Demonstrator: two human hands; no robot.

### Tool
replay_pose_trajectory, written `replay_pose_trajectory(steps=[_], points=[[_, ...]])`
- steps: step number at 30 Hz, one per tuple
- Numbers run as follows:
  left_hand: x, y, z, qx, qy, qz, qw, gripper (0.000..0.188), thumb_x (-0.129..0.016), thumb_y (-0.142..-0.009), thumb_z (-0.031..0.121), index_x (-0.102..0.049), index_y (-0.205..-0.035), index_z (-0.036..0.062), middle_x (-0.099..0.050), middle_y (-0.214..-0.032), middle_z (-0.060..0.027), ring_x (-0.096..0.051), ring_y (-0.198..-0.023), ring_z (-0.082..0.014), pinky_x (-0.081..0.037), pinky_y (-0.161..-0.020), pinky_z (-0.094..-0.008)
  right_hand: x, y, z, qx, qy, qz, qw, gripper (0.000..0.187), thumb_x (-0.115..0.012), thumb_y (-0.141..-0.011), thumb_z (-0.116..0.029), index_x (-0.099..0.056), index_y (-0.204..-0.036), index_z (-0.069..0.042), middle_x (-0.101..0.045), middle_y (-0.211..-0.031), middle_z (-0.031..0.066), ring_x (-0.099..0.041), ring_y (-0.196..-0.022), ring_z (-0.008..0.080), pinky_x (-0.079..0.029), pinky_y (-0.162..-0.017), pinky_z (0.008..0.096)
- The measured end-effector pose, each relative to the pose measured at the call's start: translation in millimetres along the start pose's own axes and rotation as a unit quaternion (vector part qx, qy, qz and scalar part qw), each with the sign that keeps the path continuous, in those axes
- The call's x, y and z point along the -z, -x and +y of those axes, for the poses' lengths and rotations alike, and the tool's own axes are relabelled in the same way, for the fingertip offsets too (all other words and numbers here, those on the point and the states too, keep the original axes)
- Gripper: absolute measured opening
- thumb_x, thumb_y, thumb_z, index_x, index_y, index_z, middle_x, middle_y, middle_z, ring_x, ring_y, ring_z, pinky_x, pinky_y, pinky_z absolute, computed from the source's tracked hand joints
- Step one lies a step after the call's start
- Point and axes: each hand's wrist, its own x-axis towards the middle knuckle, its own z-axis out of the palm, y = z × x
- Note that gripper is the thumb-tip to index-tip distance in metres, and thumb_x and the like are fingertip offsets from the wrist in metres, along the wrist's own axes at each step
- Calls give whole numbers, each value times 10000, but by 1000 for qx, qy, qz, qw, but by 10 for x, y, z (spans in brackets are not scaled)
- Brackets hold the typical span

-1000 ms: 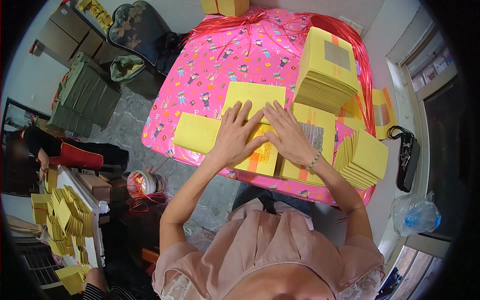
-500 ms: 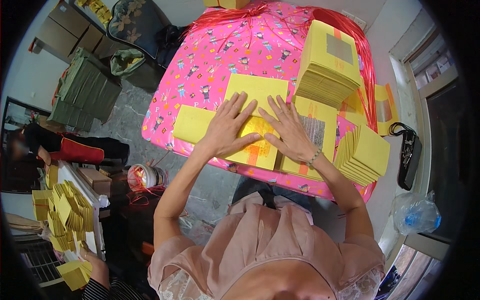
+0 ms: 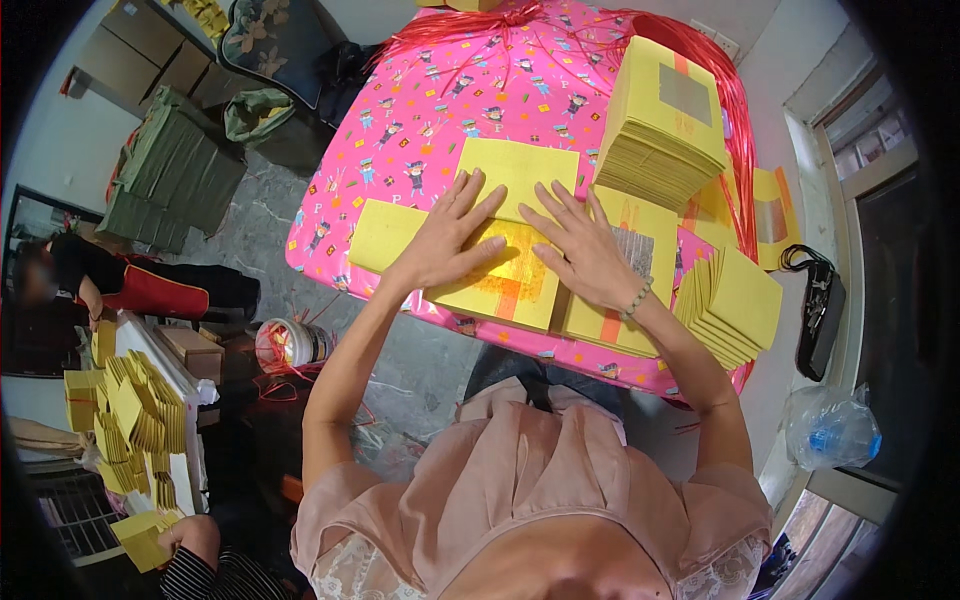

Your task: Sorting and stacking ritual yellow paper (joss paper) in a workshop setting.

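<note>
Both hands lie flat with fingers spread, gripping nothing: left hand (image 3: 447, 243) and right hand (image 3: 583, 248) press the yellow paper sheet (image 3: 500, 285) at the table's (image 3: 400, 130) near edge. It overhangs slightly; uneven pressure might slide it off.

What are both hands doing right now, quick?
Left hand: open, fingers spread, pressed flat on the yellow paper sheet.
Right hand: open, flat on the same sheet, holding nothing.
</note>
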Motion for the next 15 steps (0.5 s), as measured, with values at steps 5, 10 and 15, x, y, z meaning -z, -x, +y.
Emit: replay_pose_trajectory(steps=[5, 10, 15], points=[[9, 6, -132, 48, 280, 85, 955, 528, -485, -1034, 381, -458, -1465, 79, -426, -1512, -187, -336, -1443, -297, -265, -1169, -435, 24, -133, 73, -9, -16, 52, 998, 385, -604, -958, -291, -615, -1305, -124, -569, -1386, 116, -462, -1352, 287, -258, -1159, 516], [101, -1, -110, 139, 293, 269, 907, 407, -537, -1021, 306, -595, -1336, 56, -691, -1172, -109, -637, -1076, -170, -487, -925, -323, -66, -207, 198, 41, 33, 136, 989, 299, -647, -928, -261, -693, -1161, -80, -707, -1165, 97, -640, -1149, 257, -435, -1052, 441], [201, 114, -38, 266, 243, 215, 908, 514, -611, -970, 388, -562, -1335, 28, -682, -958, -115, -633, -782, -130, -516, -677, -305, -48, -218, 17, 104, 68, 194, 973, 253, -667, -908, -243, -702, -1080, -61, -739, -1031, 88, -709, -965, 232, -520, -944, 412]])
